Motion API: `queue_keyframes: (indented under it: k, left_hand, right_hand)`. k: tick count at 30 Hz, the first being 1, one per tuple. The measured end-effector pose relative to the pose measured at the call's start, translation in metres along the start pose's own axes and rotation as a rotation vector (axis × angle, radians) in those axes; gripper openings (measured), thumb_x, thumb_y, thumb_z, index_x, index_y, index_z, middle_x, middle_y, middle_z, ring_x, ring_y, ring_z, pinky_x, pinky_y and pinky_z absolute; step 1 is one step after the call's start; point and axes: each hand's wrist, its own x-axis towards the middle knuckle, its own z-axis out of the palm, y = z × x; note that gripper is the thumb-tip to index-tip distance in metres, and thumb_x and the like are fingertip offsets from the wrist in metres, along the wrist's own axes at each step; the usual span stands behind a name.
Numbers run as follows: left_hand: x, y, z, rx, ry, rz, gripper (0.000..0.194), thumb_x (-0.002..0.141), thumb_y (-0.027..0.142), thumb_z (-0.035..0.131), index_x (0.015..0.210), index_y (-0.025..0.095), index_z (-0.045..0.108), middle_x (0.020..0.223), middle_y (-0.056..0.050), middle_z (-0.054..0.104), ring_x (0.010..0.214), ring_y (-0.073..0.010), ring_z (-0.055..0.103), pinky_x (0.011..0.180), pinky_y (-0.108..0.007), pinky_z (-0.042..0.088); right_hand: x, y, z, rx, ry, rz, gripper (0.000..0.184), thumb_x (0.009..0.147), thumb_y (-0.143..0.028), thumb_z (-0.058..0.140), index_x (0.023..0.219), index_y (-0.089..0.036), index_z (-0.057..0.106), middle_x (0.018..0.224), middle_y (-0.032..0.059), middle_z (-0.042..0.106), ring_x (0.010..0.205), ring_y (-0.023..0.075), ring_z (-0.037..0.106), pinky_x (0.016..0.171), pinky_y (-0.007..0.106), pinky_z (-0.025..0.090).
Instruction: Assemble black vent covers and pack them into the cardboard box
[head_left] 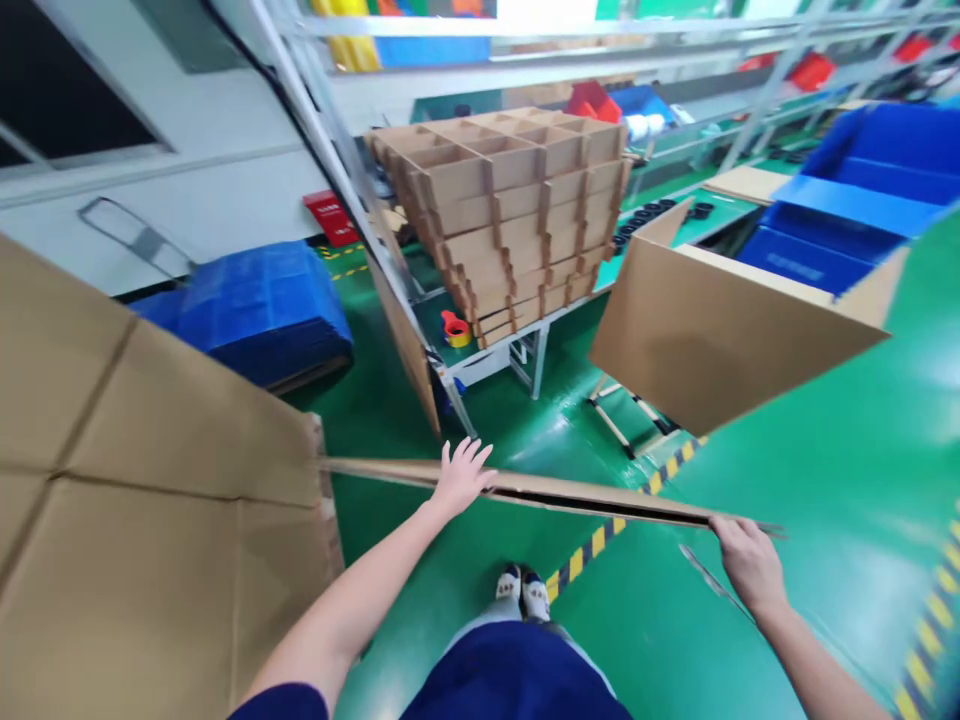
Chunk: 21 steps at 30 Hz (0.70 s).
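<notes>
A flattened cardboard box (585, 492) is held on edge across my front, its long upper edge running left to right with a narrow dark gap between its layers. My left hand (459, 482) rests on that edge left of the middle, fingers spread and stretched forward. Near the box's right end, my right hand (744, 556) is closed over the edge. Its fingertips are hidden behind the cardboard. The box's left end meets the side of a stack of large cardboard sheets (150, 480).
Cardboard dividers (525, 220) are stacked on a workbench ahead, beside a tape dispenser (455, 328). An open cardboard box (727, 330) stands to the right, near blue bins (810, 240). A blue-covered trolley load (255, 300) is at left. Striped tape (598, 543) marks the green floor.
</notes>
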Motion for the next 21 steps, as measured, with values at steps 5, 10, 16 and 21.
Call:
queue_keyframes:
  k: [5, 10, 16, 21]
  left_hand:
    - [-0.019, 0.002, 0.043, 0.012, -0.507, 0.232, 0.042, 0.093, 0.043, 0.049, 0.128, 0.024, 0.062, 0.133, -0.011, 0.060, 0.126, -0.0311, 0.052, 0.116, -0.060, 0.025]
    - [-0.088, -0.015, 0.091, 0.122, -0.833, 0.255, 0.077, 0.080, 0.027, 0.064, 0.151, 0.031, 0.034, 0.154, -0.014, 0.035, 0.140, -0.0381, 0.036, 0.112, -0.063, 0.031]
    - [-0.117, -0.039, 0.107, 0.246, -0.860, 0.147, 0.074, 0.075, -0.002, 0.040, 0.145, 0.019, 0.047, 0.148, -0.017, 0.043, 0.134, -0.0308, 0.045, 0.110, -0.047, 0.043]
    - [-0.084, -0.045, 0.087, 0.143, -0.685, 0.120, 0.067, 0.078, -0.002, 0.033, 0.141, 0.015, 0.051, 0.147, -0.014, 0.046, 0.137, -0.0263, 0.043, 0.116, -0.046, 0.037]
  right_hand:
    - [-0.051, 0.010, 0.008, -0.057, 0.098, 0.420, 0.031, 0.088, -0.025, 0.036, 0.101, -0.015, 0.062, 0.100, 0.0153, 0.062, 0.107, 0.0307, 0.051, 0.092, 0.044, 0.045]
    - [-0.039, 0.011, 0.018, 0.029, 0.031, 0.491, 0.025, 0.091, -0.031, 0.039, 0.081, -0.021, 0.059, 0.080, 0.0093, 0.058, 0.094, 0.0264, 0.054, 0.084, 0.037, 0.046]
    - [0.021, -0.035, 0.040, 0.116, 0.164, 0.700, 0.040, 0.087, -0.041, 0.053, 0.120, -0.018, 0.057, 0.127, 0.0159, 0.055, 0.130, 0.0327, 0.039, 0.113, 0.054, 0.023]
    - [-0.020, -0.098, 0.037, 0.137, 0.384, 1.233, 0.086, 0.086, -0.059, 0.048, 0.147, -0.005, 0.021, 0.146, 0.0363, 0.019, 0.141, 0.0515, 0.006, 0.106, 0.075, 0.010]
